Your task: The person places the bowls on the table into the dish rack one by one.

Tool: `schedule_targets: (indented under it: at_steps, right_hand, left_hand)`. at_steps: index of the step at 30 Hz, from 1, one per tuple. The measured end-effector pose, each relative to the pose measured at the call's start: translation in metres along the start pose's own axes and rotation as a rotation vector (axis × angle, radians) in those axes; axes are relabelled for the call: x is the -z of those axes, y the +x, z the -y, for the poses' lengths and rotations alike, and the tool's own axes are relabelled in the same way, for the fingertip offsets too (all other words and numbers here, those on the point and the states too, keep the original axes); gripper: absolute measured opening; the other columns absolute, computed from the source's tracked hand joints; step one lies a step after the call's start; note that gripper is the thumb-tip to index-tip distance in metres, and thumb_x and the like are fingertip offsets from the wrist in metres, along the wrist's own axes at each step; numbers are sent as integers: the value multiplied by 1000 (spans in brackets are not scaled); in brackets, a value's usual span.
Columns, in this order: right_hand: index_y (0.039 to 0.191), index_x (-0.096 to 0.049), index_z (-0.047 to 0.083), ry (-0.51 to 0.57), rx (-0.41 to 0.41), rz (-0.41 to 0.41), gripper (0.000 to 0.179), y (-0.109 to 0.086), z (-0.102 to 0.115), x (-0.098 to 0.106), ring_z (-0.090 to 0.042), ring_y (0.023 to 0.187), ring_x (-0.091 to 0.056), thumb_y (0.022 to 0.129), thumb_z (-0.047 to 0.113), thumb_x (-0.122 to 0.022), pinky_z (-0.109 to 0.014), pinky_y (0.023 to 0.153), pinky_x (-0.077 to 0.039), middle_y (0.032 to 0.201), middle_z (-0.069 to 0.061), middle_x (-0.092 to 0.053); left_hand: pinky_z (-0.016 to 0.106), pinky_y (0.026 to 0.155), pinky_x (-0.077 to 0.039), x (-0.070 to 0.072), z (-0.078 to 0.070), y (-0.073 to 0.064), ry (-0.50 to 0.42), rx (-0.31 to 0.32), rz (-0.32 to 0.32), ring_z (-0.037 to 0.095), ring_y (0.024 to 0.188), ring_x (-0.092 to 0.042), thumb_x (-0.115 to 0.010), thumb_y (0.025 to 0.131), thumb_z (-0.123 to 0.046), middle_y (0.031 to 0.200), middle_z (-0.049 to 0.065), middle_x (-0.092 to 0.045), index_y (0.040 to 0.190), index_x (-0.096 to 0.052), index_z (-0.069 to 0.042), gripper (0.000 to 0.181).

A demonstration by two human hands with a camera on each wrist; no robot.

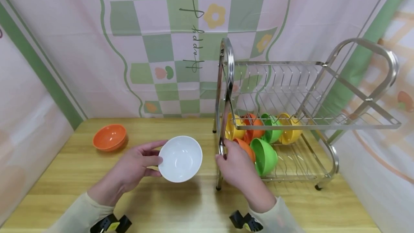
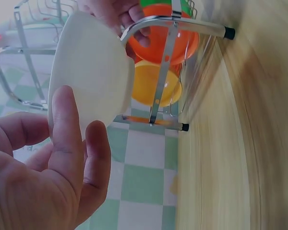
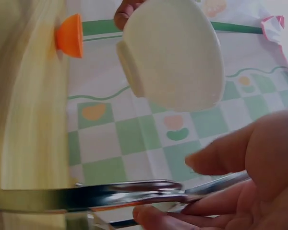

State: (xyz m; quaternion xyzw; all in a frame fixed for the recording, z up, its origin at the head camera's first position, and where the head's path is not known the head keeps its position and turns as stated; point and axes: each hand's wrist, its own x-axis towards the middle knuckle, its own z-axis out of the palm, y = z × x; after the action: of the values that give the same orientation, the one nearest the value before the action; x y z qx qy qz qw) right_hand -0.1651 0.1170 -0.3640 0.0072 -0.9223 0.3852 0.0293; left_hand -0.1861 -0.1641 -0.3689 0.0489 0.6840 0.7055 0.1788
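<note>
Thumb and fingers of my left hand (image 1: 137,163) pinch a white bowl (image 1: 180,159) by its left side, held above the table with its inside tipped toward the head camera. In the left wrist view, the fingers lie along the outside of the bowl. My right hand (image 1: 237,164) is at the near left upright of a metal dish rack (image 1: 227,82). That upright runs between thumb and fingers in the right wrist view. Just beyond this hand, a green bowl (image 1: 263,157) and an orange bowl (image 1: 244,148), partly hidden, stand tilted on the lower shelf.
A separate orange bowl (image 1: 110,137) sits at the table's back left. Behind the front bowls, a yellow bowl (image 1: 235,128), a red-orange bowl (image 1: 253,128), another green bowl (image 1: 271,128) and another yellow bowl (image 1: 289,128) line the lower shelf. A patterned curtain (image 1: 187,92) hangs behind the table.
</note>
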Motion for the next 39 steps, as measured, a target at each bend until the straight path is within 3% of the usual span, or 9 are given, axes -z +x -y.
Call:
schedule_targets:
  at_steps: [5,8,11,15,18,21,27,39]
  right_hand:
    - [135,-59,5,-49,3,-31,45,-11,7,15,-19,93,-63,95,26,-64,-41,79,-55,114,-6,-65]
    - [114,-69,12,5,-4,-44,25,-16,10,23,-18,90,-63,95,26,-64,-40,79,-54,99,1,-67]
    - [107,-69,9,280,-14,34,16,-20,8,28,-22,86,-65,95,20,-65,-39,76,-57,94,-4,-67]
    - [133,-54,-3,732,1,243,39,-25,0,26,-35,100,-66,99,13,-62,-46,84,-58,123,-23,-60]
    - [149,-35,-4,918,56,385,56,-29,-8,22,-40,110,-63,101,13,-59,-49,89,-55,141,-31,-45]
    - [156,-25,1,1035,79,472,66,-30,-13,17,-40,113,-61,101,12,-59,-51,92,-53,146,-32,-38]
    - [159,-19,7,1120,94,528,74,-32,-12,8,-39,114,-59,99,12,-62,-54,95,-50,144,-31,-40]
    - [158,-24,8,1124,80,464,65,-34,-7,1,-34,108,-60,103,18,-57,-47,92,-53,141,-27,-40]
  left_hand:
    - [40,72,-61,-3,0,-2,-3,-9,0,31,89,-63,-64,90,4,123,26,-50,144,-50,1,56]
    - [40,72,-61,-5,0,-3,-11,-8,7,31,89,-63,-65,90,4,122,26,-50,143,-51,0,55]
    - [40,72,-61,-7,-1,-5,-23,-9,12,31,89,-63,-66,89,4,121,24,-51,143,-53,-1,55]
    - [40,72,-61,-12,-2,-9,-36,-17,33,30,90,-62,-67,89,3,120,23,-51,142,-53,-1,56]
    - [39,72,-61,-15,-2,-11,-41,-20,51,30,90,-62,-67,89,3,118,23,-51,143,-52,-1,56]
    - [39,71,-61,-19,-1,-12,-49,-22,64,30,89,-62,-67,89,3,117,23,-51,143,-52,0,56]
    - [40,71,-61,-26,2,-11,-78,-24,94,29,88,-62,-68,88,3,116,22,-52,142,-52,1,57]
    - [39,70,-61,-35,3,-10,-105,-18,120,28,89,-61,-68,88,2,114,20,-53,142,-53,-1,56]
